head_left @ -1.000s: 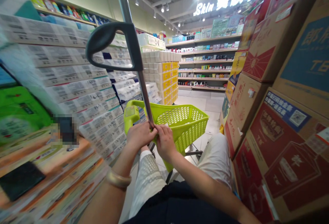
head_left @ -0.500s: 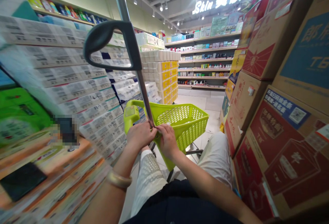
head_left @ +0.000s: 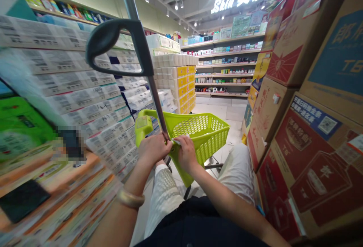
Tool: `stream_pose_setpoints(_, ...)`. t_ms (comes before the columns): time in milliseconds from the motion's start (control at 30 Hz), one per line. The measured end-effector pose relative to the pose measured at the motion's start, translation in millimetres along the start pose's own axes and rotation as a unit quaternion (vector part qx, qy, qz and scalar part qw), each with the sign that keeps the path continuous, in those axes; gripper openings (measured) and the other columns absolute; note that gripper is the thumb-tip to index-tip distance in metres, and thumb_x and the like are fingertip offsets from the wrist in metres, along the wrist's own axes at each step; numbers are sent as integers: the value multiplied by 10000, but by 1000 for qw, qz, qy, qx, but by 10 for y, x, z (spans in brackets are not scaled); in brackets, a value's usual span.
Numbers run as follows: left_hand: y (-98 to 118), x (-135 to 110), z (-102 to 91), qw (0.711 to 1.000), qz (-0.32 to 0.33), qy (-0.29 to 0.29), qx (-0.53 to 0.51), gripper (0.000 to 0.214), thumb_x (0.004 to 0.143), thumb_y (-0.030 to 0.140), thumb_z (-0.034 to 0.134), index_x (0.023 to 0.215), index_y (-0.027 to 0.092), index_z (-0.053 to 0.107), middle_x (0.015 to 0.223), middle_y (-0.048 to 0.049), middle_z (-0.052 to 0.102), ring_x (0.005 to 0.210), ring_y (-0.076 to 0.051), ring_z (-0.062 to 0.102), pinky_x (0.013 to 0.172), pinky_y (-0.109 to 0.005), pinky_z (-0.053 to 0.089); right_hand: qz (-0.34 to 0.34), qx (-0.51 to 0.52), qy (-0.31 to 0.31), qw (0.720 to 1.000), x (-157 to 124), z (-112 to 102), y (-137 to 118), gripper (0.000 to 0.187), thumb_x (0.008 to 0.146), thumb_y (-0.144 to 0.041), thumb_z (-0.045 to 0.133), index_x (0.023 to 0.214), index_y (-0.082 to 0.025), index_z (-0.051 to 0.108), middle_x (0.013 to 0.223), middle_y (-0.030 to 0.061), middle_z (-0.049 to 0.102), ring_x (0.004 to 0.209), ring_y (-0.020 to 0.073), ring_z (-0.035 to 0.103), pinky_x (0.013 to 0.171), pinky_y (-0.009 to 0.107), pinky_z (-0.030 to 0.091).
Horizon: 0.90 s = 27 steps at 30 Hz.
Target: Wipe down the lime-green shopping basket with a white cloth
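Observation:
A thin metal pole point(head_left: 155, 99) with a dark grey loop handle point(head_left: 113, 47) rises from between my hands toward the top of the view. My left hand point(head_left: 153, 149) is closed round the pole's lower end. My right hand point(head_left: 186, 153) is closed beside it, pinching a small white scrap point(head_left: 178, 141) against the pole. A gold bangle point(head_left: 130, 198) sits on my left wrist. Just beyond my hands stands a lime-green shopping cart point(head_left: 198, 133) with a mesh basket.
Stacked tissue packs point(head_left: 85, 99) wall the left side of the aisle. Tall piles of red and brown cartons point(head_left: 300, 126) close in the right. Shelves of bottles point(head_left: 227, 73) run across the far end beyond a light tiled floor point(head_left: 218, 111).
The pole and its handle have tilted slightly to the left. My right hand has shifted a little, and the white scrap now shows at its fingertips.

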<state>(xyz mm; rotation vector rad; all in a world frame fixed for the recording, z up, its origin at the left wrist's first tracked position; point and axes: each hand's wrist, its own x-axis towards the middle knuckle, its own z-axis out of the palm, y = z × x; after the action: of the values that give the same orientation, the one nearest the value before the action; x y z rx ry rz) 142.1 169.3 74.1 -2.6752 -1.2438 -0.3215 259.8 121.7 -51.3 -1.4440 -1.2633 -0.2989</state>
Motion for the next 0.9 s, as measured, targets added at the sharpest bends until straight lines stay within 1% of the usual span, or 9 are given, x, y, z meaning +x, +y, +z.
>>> stream_pose_setpoints(67, 0, -3, -1, 1000, 0, -1, 0, 417, 822, 431, 374, 955, 196, 691, 898, -117, 747, 894, -305, 704, 733, -363, 510, -36, 4, -14, 999, -12, 12, -35, 413, 828, -38, 417, 1148, -221, 602, 1144, 69, 595, 1134, 205, 496, 1058, 384, 373)
stream_pose_setpoints(167, -1, -10, -13, 1000, 2, -5, 7, 416, 821, 420, 369, 973, 193, 683, 902, -117, 746, 890, -308, 704, 731, -366, 509, -66, -8, -30, 997, -38, -90, 142, 442, 841, -32, 391, 1182, -227, 592, 1158, 65, 599, 1156, 197, 493, 1073, 385, 369)
stream_pose_setpoints(267, 1, -14, -29, 1000, 2, -7, 13, 421, 823, 415, 359, 984, 190, 677, 903, -122, 744, 883, -318, 704, 722, -377, 510, -27, -28, 3, 999, -66, -216, 405, 447, 829, -25, 386, 1173, -213, 602, 1137, 77, 606, 1160, 211, 495, 1097, 434, 350)
stream_pose_setpoints(333, 5, -13, -33, 1000, 2, -6, 10, 415, 822, 416, 359, 974, 195, 676, 904, -121, 744, 883, -319, 704, 714, -377, 510, 4, -19, 35, 999, -80, -237, 477, 441, 822, -23, 382, 1147, -205, 619, 1118, 87, 611, 1151, 215, 507, 1092, 447, 367)
stream_pose_setpoints(433, 8, -8, -25, 1000, 1, -4, 2, 400, 818, 414, 367, 944, 206, 684, 897, -113, 747, 887, -311, 705, 712, -367, 508, -7, 31, 56, 998, -104, -156, 357, 466, 822, -12, 364, 1140, -222, 630, 1129, 79, 615, 1151, 190, 533, 1076, 408, 413)
stream_pose_setpoints(533, 0, -4, -6, 1000, 0, -2, 7, 413, 826, 427, 364, 952, 204, 688, 901, -113, 748, 895, -305, 704, 724, -360, 505, -72, 68, 41, 994, -153, -49, 161, 469, 851, -27, 385, 1184, -259, 619, 1182, 56, 609, 1217, 175, 515, 1106, 403, 405)
stream_pose_setpoints(633, -15, -4, 7, 1000, 1, -1, 14, 431, 832, 434, 357, 987, 195, 681, 907, -116, 747, 893, -300, 704, 727, -355, 503, -104, 58, 38, 992, -235, -33, 177, 430, 878, -44, 407, 1150, -276, 646, 1222, 54, 575, 1239, 179, 501, 1096, 404, 423)
stream_pose_setpoints(800, -23, -7, -2, 1000, 4, -6, 19, 438, 832, 443, 356, 1009, 199, 673, 905, -115, 745, 893, -301, 702, 719, -356, 500, -30, -3, 110, 993, -348, -81, 495, 403, 864, -43, 414, 1083, -242, 687, 1245, 86, 425, 1204, 196, 496, 1037, 377, 478)
stream_pose_setpoints(900, -18, -3, -6, 1000, 2, -7, 16, 430, 828, 445, 361, 1003, 203, 670, 905, -112, 744, 893, -296, 702, 711, -348, 495, -11, -7, 113, 993, -342, -22, 455, 415, 845, -36, 418, 1086, -241, 686, 1205, 81, 390, 1148, 189, 504, 1038, 374, 474)
